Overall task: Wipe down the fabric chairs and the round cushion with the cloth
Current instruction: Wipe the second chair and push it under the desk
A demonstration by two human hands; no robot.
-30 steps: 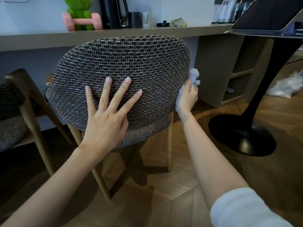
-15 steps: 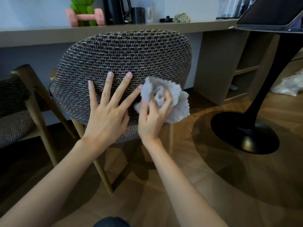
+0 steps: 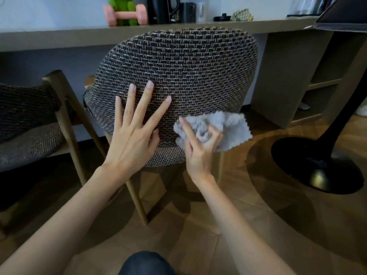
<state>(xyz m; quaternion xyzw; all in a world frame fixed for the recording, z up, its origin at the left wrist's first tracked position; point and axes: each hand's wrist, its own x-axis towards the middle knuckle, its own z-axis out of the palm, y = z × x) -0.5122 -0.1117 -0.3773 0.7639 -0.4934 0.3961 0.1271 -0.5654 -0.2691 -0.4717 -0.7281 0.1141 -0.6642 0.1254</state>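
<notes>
A woven brown-and-black fabric chair [image 3: 190, 72] stands with its curved backrest facing me, on wooden legs. My left hand [image 3: 133, 132] lies flat against the lower left of the backrest, fingers spread and straight. My right hand [image 3: 198, 149] grips a crumpled grey cloth [image 3: 224, 128] and holds it against the backrest's lower right edge. A second fabric chair [image 3: 27, 124] of the same weave stands at the left, partly cut off by the frame. I cannot see any round cushion.
A long counter [image 3: 59, 36] runs behind the chairs, carrying a pink dumbbell [image 3: 125, 15], a green figure, a black kettle and cups. At the right stands a black pedestal table base [image 3: 319, 163]. Open shelves [image 3: 321, 84] sit beneath the counter. The floor is wood parquet.
My right hand brought the cloth from the backrest's right side edge onto its rear face, then down toward the lower right. My left hand stayed pressed on the backrest.
</notes>
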